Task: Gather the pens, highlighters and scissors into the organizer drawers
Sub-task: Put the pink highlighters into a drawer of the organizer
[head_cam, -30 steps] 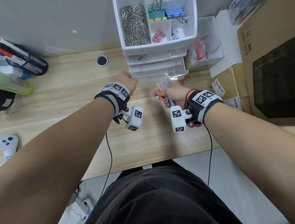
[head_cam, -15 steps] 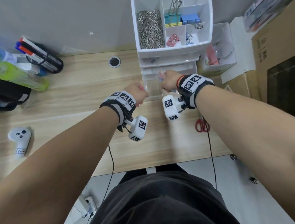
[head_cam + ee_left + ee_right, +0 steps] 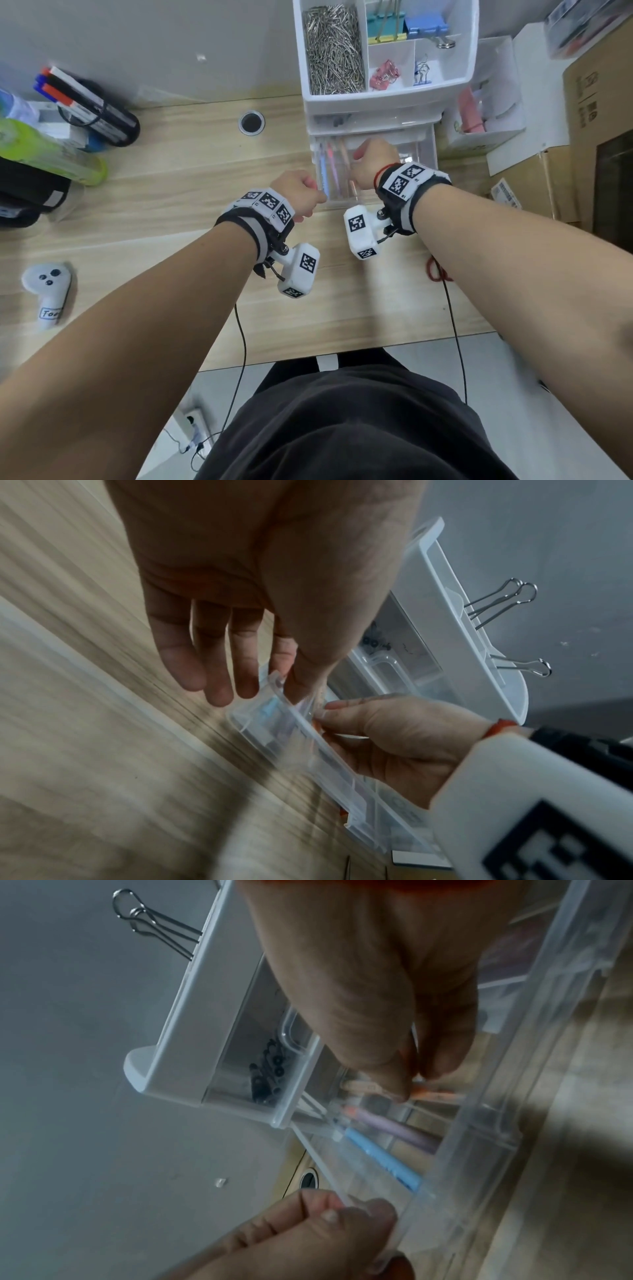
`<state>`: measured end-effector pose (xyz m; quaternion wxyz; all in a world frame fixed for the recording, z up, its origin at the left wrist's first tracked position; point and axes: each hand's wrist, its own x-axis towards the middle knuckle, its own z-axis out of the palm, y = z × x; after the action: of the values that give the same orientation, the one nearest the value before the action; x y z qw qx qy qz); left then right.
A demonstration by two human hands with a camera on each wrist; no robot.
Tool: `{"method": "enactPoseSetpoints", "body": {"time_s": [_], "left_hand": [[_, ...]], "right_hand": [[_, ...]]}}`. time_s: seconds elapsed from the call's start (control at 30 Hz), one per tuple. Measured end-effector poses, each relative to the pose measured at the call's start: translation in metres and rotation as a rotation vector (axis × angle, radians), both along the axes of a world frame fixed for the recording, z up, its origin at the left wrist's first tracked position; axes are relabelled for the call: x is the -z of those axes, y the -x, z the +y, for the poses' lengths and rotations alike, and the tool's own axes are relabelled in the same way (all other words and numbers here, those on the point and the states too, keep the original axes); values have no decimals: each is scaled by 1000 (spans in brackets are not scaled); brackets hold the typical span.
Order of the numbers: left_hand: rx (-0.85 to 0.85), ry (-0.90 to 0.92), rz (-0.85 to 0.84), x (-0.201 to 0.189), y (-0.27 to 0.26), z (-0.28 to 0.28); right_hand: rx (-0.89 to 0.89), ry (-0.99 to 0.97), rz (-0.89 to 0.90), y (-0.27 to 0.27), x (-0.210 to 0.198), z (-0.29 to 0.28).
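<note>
Wooden desk (image 3: 178, 219): clear drawer (image 3: 423, 150) holds blue pen (image 3: 383, 1158), purple pen (image 3: 397, 1127).

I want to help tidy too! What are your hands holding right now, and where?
Left hand pinches the clear plastic drawer at its front left corner. Right hand pinches an orange pen inside the drawer.
</note>
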<state>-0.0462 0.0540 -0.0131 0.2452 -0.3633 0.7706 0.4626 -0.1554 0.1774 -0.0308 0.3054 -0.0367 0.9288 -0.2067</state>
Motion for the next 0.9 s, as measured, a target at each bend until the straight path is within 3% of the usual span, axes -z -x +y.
{"method": "enactPoseSetpoints", "body": {"time_s": [0.17, 0.3, 0.43, 0.53, 0.63, 0.73, 0.9], "left_hand": [[8, -6, 27, 4, -3, -3], [28, -21, 23, 5, -6, -8], [143, 58, -28, 1, -6, -11], [233, 154, -66, -2, -3, -10], [285, 213, -112, -7, -1, -7], [352, 232, -154, -9, 1, -5], [200, 136, -107, -4, 5, -10]], "right_hand": [[41, 213, -141, -10, 0, -3], [30, 228, -185, -9, -3, 1], [6, 170, -159, 0, -13, 15], [-45, 88, -235, 9, -32, 32], [-253, -126, -385, 14, -51, 51], [-432, -327, -411, 15, -53, 59], [-439, -290, -371, 17, -55, 56]]}}
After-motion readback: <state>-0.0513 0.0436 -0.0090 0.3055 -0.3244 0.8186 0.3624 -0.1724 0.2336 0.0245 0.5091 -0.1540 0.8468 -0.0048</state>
